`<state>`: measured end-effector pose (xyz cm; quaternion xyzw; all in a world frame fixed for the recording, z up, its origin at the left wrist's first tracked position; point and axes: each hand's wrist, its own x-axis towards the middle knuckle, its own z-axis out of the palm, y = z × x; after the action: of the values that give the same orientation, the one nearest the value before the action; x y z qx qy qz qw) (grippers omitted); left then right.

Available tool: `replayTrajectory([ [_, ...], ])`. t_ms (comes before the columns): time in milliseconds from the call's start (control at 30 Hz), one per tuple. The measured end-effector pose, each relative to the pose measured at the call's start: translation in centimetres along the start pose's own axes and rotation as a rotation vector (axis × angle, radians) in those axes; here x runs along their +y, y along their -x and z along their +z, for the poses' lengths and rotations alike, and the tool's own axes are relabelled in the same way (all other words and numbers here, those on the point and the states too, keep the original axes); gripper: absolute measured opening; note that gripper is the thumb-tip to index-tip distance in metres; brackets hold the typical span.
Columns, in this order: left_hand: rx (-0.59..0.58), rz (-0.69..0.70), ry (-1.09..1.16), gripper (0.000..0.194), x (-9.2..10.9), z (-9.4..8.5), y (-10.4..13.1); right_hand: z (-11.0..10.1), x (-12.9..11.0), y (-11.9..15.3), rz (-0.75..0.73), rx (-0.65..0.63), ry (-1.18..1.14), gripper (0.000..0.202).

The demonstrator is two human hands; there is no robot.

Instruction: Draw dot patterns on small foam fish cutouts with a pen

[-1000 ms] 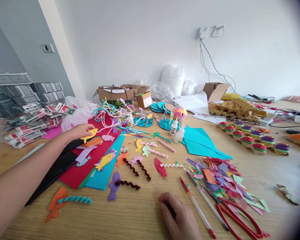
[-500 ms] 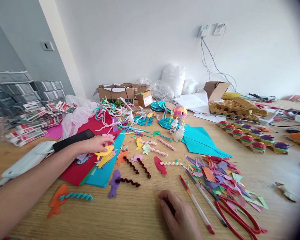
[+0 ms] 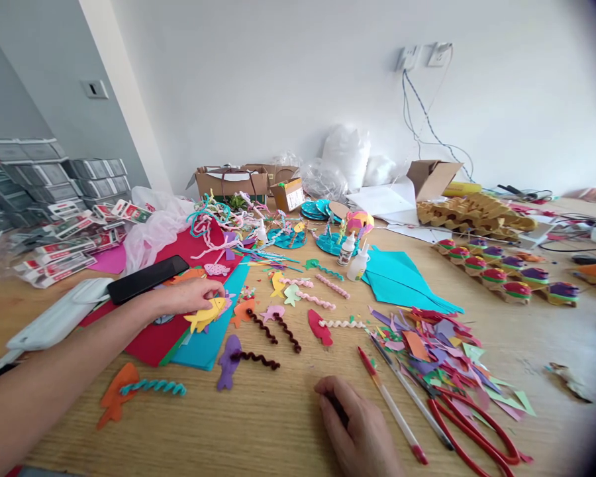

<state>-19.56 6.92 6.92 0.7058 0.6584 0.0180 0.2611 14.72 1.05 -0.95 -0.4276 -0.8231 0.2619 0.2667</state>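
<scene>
My left hand reaches over the stack of coloured paper, its thumb and fingertips closed at the upper edge of a yellow paper fish. Under this fish, a bit of purple paper shows. A pink spotted paper fish lies just beyond the hand. Near the front edge, my right hand rests on the table with curled fingers, and I see nothing in it. Close to it are a red pen and red-handled scissors. A purple fish with a brown twisted pipe cleaner lies between the hands.
Several paper fish with coiled pipe cleaners, such as an orange one, lie about. Paper scraps cover the right side. Glue bottles, teal paper and painted egg-carton pieces stand farther back. A phone lies left.
My left hand has moved slightly down and left, and the yellow fish under its fingers has shifted with it. Only one yellow fish shows there now. My right hand has stayed put.
</scene>
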Motion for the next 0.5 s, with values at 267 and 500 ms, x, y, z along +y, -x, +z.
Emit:
replayTrajectory([
  [267,0.040,-0.050,0.110,0.044,-0.20,0.06,0.14,0.07,0.00,0.03,-0.014,-0.015,0.019,0.019],
  [500,0.064,-0.092,0.240,0.037,-0.02,-0.10,0.37,-0.48,-0.16,0.17,-0.047,-0.018,0.009,0.016],
])
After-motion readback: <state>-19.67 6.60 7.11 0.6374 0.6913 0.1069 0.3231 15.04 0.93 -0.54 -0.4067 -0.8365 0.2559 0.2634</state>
